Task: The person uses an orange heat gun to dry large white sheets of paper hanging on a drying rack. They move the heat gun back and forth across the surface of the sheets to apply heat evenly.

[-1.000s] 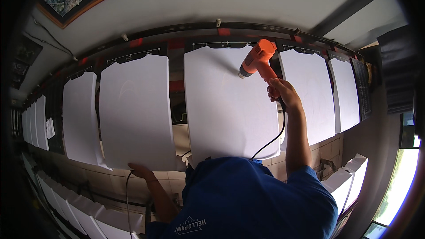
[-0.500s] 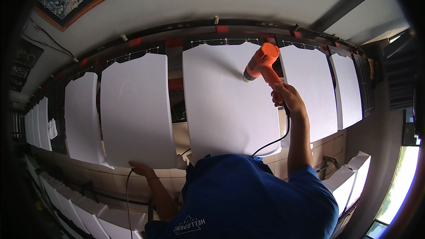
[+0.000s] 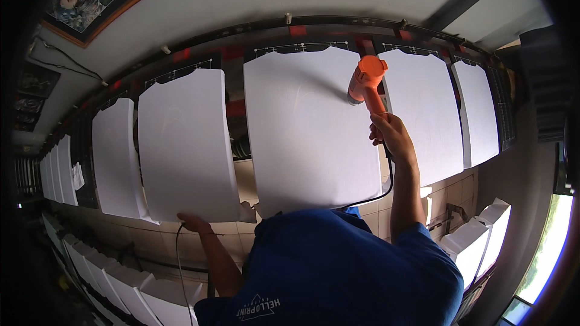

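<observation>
My right hand (image 3: pixel 389 133) is closed around the handle of an orange heat gun (image 3: pixel 370 78). Its dark nozzle points down and left over the upper right part of a white fabric panel (image 3: pixel 305 145), which lies flat on a dark board. From the handle a black cord runs down toward my body. At the lower edge of the white panel to the left (image 3: pixel 187 145), my left hand (image 3: pixel 194 223) has its fingers bent round a thin cord (image 3: pixel 179 253) that hangs below it. Part of that hand's grip is hidden.
More white panels on boards stretch left (image 3: pixel 113 151) and right (image 3: pixel 477 115) along a dark rail (image 3: pixel 338 20). Another row of white panels (image 3: pixel 124 278) lies at lower left, with more (image 3: pixel 474 241) at lower right. A framed picture (image 3: pixel 84 3) hangs upper left.
The heat gun has shifted slightly right over the middle panel and turned, so its nozzle points more downward. My left hand stays at the left panel's lower edge.
</observation>
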Motion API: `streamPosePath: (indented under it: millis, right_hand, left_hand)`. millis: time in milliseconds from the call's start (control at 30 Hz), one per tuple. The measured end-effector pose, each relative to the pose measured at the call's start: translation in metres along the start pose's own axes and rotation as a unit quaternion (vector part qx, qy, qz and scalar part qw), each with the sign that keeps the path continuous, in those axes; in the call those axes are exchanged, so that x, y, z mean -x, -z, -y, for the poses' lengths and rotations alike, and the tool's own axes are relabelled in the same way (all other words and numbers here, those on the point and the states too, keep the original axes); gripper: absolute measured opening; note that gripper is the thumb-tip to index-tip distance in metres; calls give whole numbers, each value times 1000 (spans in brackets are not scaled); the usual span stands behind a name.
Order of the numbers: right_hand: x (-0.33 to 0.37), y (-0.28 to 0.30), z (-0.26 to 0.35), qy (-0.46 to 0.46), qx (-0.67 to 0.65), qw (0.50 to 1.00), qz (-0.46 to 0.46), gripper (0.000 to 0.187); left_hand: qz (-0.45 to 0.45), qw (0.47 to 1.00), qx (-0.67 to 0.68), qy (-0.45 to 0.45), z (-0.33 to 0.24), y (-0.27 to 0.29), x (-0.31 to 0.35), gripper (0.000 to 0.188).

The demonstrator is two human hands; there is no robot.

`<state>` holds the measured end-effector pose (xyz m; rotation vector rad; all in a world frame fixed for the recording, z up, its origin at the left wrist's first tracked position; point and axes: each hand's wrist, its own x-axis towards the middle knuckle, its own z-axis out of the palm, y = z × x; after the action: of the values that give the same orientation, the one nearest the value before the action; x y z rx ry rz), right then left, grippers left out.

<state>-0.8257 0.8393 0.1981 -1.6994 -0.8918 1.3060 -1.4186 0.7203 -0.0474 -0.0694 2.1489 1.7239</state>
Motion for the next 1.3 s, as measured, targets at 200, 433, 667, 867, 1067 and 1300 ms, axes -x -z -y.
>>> streamPosePath:
  millis: [200, 433, 667, 867, 1067, 1300]
  right_hand:
    - [19, -5, 0, -25, -38, 999, -22, 33]
    - [47, -11, 3, -47, -2, 996, -70, 32]
    - [57, -21, -2, -41, -24, 999, -6, 37]
    - [39, -52, -13, 7, -32, 999, 37, 31]
    - [58, -57, -7, -38, -70, 991, 110, 35]
    - [70, -17, -20, -21, -4, 998, -63, 36]
  left_hand:
    - [35, 996, -71, -47, 10, 4, -5, 70]
    - [46, 998, 41, 26, 1, -1, 6, 61]
    - [47, 997, 51, 22, -11, -4, 14, 64]
    - [54, 997, 57, 1, -2, 0, 5, 67]
    - [39, 998, 53, 8, -3, -2, 8, 67]
    - [28, 997, 70, 16, -4, -1, 9, 67]
